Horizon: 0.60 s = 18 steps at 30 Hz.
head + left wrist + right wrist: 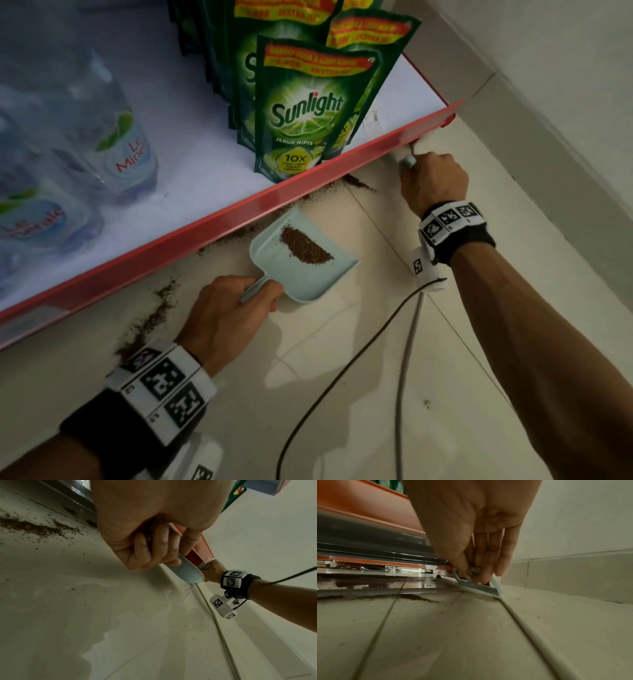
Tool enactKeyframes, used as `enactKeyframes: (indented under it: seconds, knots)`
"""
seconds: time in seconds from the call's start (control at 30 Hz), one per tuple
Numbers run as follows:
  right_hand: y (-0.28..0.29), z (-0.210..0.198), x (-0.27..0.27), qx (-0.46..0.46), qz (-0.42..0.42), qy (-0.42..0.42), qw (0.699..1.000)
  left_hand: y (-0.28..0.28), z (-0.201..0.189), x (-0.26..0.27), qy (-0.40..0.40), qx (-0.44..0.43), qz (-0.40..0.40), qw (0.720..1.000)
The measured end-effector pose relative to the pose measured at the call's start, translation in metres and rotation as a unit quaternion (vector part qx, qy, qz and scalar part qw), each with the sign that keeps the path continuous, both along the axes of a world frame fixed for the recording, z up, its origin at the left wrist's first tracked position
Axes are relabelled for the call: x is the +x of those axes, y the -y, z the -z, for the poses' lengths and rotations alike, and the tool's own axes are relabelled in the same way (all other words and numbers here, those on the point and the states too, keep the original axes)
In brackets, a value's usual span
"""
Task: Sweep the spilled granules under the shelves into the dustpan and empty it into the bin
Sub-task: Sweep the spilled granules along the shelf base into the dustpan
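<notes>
The right hand was clenched round the handle of a small pale-blue brush, its bristles down on the floor at the corner of the shelf. The left hand pinched the stub handle of the pale-blue dustpan, which sat flat on the tiles just in front of the shelf edge.

A brown heap of granules already lay in the pan. More lined the shelf's foot and trailed off beside the left wrist. To do this stroke well, I judged the brush should stay low and draw toward the pan's open lip in short pulls, with the pan pressed flat so nothing slipped beneath.

Green soap pouches and water bottles stood on the shelf above. The low red shelf edge crowded the brush, and a dark cable crossed the floor near the right arm. No bin showed.
</notes>
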State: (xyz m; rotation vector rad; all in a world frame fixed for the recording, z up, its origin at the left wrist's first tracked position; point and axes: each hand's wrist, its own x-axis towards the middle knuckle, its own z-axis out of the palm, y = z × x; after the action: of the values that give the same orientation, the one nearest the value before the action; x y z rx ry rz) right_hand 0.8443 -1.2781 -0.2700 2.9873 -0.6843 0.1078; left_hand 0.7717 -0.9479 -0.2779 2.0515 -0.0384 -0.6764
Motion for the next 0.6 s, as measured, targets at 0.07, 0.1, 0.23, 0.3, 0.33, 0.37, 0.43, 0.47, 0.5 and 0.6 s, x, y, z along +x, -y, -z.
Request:
enactKeyframes:
  seconds: [0.07,0.1,0.23,0.3,0.33,0.37,0.43,0.47,0.5,0.6]
  knots:
    - [-0.009,0.001,-0.009,0.026,-0.029,-0.031,0.999,0.000,-0.002,0.000,0.004,-0.005,-0.001,1.000]
    - [-0.016,0.001,-0.015,0.040,-0.056,-0.033,0.997,0.001,-0.003,0.000,0.007,-0.008,-0.001,1.000]
    - [-0.037,-0.006,-0.034,0.105,-0.152,0.021,0.983,0.004,-0.003,0.001,0.003,-0.010,-0.007,1.000]
    - [-0.029,-0.009,-0.026,0.107,-0.123,0.063,0.985,0.003,0.000,0.002,-0.005,-0.006,-0.011,1.000]
    - [-0.022,-0.009,-0.019,0.096,-0.095,0.079,0.988,0.003,0.002,0.002,-0.008,-0.004,-0.013,1.000]
    - [-0.014,-0.009,-0.010,0.076,-0.067,0.082,0.991,0.002,0.004,0.001,-0.010,-0.003,-0.013,1.000]
    - [-0.001,-0.006,0.007,0.046,-0.024,0.058,0.997,0.000,0.006,0.001,-0.014,-0.003,-0.013,1.000]
    - [0.003,-0.003,0.015,0.039,-0.013,0.040,0.998,-0.001,0.007,0.000,-0.014,-0.004,-0.014,1.000]
    - [0.004,0.000,0.021,0.039,-0.009,0.022,0.999,-0.002,0.008,0.000,-0.015,-0.005,-0.016,1.000]
    - [-0.006,0.009,0.028,0.056,-0.035,-0.016,0.998,-0.002,0.009,0.000,-0.016,-0.005,-0.017,1.000]
